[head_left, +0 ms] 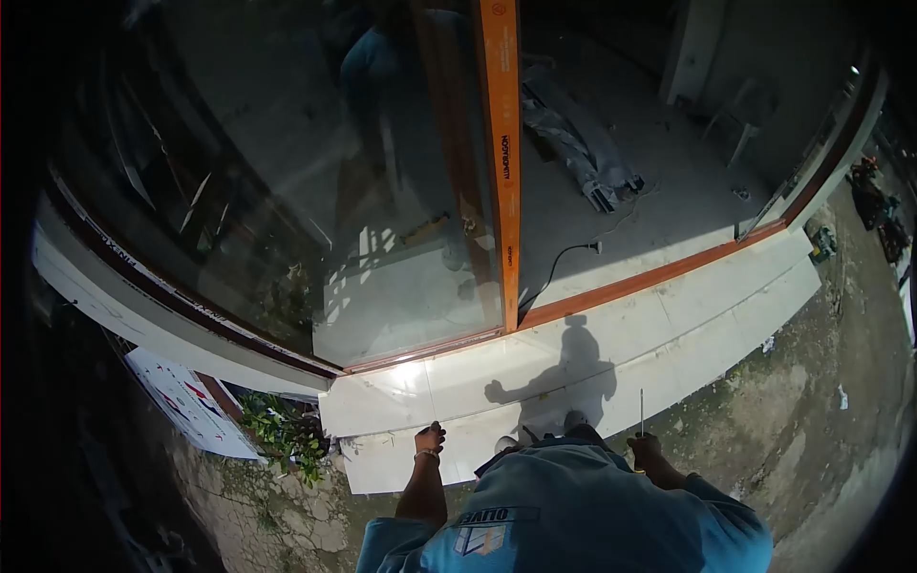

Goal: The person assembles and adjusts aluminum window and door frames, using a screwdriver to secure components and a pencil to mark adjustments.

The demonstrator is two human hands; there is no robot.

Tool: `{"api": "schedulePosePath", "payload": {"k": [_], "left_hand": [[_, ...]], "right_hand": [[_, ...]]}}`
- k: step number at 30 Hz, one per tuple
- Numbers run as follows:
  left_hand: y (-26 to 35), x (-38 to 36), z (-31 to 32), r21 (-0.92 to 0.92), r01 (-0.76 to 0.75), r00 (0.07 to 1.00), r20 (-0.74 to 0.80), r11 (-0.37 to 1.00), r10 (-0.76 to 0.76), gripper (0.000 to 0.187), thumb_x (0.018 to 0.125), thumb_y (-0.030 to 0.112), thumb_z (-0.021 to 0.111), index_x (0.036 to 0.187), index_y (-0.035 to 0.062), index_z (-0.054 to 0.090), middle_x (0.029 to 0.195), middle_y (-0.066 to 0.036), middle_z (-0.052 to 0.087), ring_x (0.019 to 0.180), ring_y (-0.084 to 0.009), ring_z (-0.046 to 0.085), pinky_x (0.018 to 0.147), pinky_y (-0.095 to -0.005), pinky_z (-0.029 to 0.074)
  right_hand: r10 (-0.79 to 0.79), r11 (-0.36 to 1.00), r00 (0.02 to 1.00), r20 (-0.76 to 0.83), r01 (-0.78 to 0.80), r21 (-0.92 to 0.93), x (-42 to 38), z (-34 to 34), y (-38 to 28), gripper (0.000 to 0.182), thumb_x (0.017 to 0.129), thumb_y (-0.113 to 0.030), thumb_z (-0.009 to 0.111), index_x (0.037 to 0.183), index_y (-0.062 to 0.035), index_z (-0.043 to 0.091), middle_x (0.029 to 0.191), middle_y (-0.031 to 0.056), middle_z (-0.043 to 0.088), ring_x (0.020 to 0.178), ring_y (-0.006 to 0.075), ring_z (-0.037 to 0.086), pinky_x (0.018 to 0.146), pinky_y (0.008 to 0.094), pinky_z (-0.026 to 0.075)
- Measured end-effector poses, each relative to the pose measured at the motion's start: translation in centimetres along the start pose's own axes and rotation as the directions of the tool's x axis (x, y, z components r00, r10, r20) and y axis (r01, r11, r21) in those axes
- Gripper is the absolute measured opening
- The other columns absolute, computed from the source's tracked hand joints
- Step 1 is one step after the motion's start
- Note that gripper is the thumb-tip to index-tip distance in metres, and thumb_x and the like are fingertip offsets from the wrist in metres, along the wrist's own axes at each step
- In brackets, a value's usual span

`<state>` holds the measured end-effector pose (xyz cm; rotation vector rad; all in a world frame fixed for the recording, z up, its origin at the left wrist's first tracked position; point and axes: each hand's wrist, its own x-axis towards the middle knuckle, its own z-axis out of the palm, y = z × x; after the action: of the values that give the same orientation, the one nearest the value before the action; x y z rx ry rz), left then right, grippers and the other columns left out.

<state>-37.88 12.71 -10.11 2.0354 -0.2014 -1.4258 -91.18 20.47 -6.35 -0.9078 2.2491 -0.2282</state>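
My right hand [647, 451] is closed around a screwdriver [642, 409], its thin metal shaft pointing up and away from me. A bit of yellow, likely its handle, shows below the fingers. My left hand [430, 438] is held out over the pale tiled step [382, 406], fingers curled; whether anything is inside them is hidden. A band circles the left wrist. Beyond the step stands an orange-wrapped door frame post [506, 181], apart from both hands. Left of it is a large glass panel [287, 172] with reflections.
A reddish sill track [650, 272] runs right from the post. A black cable with a plug [594, 247] crosses it. Inside lie wrapped metal profiles [583, 153] and a white plastic chair [740, 115]. A plant [282, 430] and a printed board [181, 401] are at left.
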Motion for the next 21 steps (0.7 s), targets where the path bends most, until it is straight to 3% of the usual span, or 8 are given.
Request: {"api": "schedulePosePath", "payload": {"k": [1,3,9,12,15,17,19,21], "left_hand": [[3.1,-0.8,0.9,-0.019,-0.083,0.996,0.009,0.996,0.083,0.031,0.084,0.035,0.059,0.096,0.006,0.063,0.085,-0.005,0.067,0.067,-0.0134,0.058,0.053,-0.0278,0.041],[8.0,-0.5,2.5,-0.084,-0.209,0.977,0.027,0.974,0.212,0.032,0.085,0.035,0.059,0.098,0.0057,0.063,0.088,-0.005,0.068,0.072,-0.0142,0.06,0.055,-0.0275,0.042],[17.3,-2.8,8.8,-0.19,-0.358,0.915,0.124,0.914,0.384,0.033,0.086,0.036,0.059,0.105,0.0084,0.062,0.093,-0.005,0.067,0.08,-0.0137,0.061,0.066,-0.0284,0.044],[24.1,-6.8,12.6,-0.213,-0.604,0.734,0.226,0.768,0.64,0.036,0.089,0.032,0.056,0.11,0.002,0.06,0.094,-0.007,0.066,0.083,-0.0137,0.061,0.067,-0.0245,0.044],[31.3,-11.6,16.8,-0.239,-0.776,0.524,0.272,0.584,0.807,0.04,0.09,0.029,0.056,0.117,-0.0004,0.056,0.101,-0.01,0.065,0.091,-0.0158,0.059,0.078,-0.0271,0.045],[34.8,-14.3,20.0,-0.136,-0.952,0.249,0.174,0.274,0.953,0.047,0.087,0.03,0.058,0.118,-0.0041,0.053,0.111,-0.022,0.059,0.099,-0.03,0.058,0.085,-0.0343,0.045],[37.1,-16.2,22.6,0.006,-0.973,0.231,0.089,0.231,0.969,0.05,0.085,0.03,0.06,0.119,-0.0053,0.051,0.115,-0.025,0.056,0.103,-0.0334,0.055,0.089,-0.0366,0.043],[38.2,-16.1,24.6,0.143,-0.972,0.191,0.015,0.187,0.981,0.053,0.083,0.029,0.061,0.119,-0.0065,0.049,0.119,-0.027,0.052,0.107,-0.0369,0.053,0.092,-0.0389,0.041]], "right_hand": [[-0.086,0.993,0.996,-0.011,0.085,-0.078,1.9,0.7,-1.3,0.048,0.067,-0.031,0.07,0.108,-0.007,0.063,0.077,0.0133,0.066,0.074,0.0247,0.065,0.069,0.0371,0.051],[-0.376,0.924,0.924,-0.072,0.367,-0.106,1.7,-0.5,-6.0,0.045,0.07,-0.03,0.065,0.107,-0.0052,0.063,0.073,0.0158,0.065,0.073,0.0288,0.065,0.069,0.0371,0.051],[-0.394,0.912,0.916,0.069,0.4,-0.096,1.2,-4.0,-9.8,0.045,0.069,-0.029,0.065,0.107,-0.0051,0.063,0.069,0.0123,0.064,0.068,0.0243,0.064,0.065,0.0345,0.051],[-0.363,0.921,0.927,0.091,0.372,-0.117,3.0,-3.9,-3.6,0.046,0.068,-0.032,0.065,0.107,-0.007,0.064,0.069,0.0098,0.064,0.065,0.0201,0.063,0.064,0.033,0.05],[-0.076,0.963,0.988,0.136,0.108,-0.246,2.5,-6.0,0.3,0.043,0.068,-0.033,0.062,0.103,-0.0079,0.065,0.086,0.014,0.067,0.086,0.0308,0.064,0.078,0.0372,0.051],[-0.018,0.939,0.97,0.243,0.1,-0.33,4.4,-6.7,5.8,0.035,0.069,-0.028,0.062,0.097,-0.0078,0.066,0.082,0.0132,0.066,0.083,0.0302,0.064,0.074,0.0386,0.051],[-0.005,0.916,0.939,0.344,0.142,-0.375,8.2,-6.8,12.4,0.03,0.07,-0.024,0.062,0.094,-0.0077,0.067,0.079,0.0127,0.066,0.081,0.03,0.064,0.07,0.0393,0.051],[-0.563,0.507,0.662,0.495,0.749,-0.426,10.2,-7.8,15.7,0.022,0.069,-0.018,0.065,0.089,-0.0079,0.067,0.075,0.01,0.064,0.078,0.0257,0.064,0.065,0.0374,0.05]]}}
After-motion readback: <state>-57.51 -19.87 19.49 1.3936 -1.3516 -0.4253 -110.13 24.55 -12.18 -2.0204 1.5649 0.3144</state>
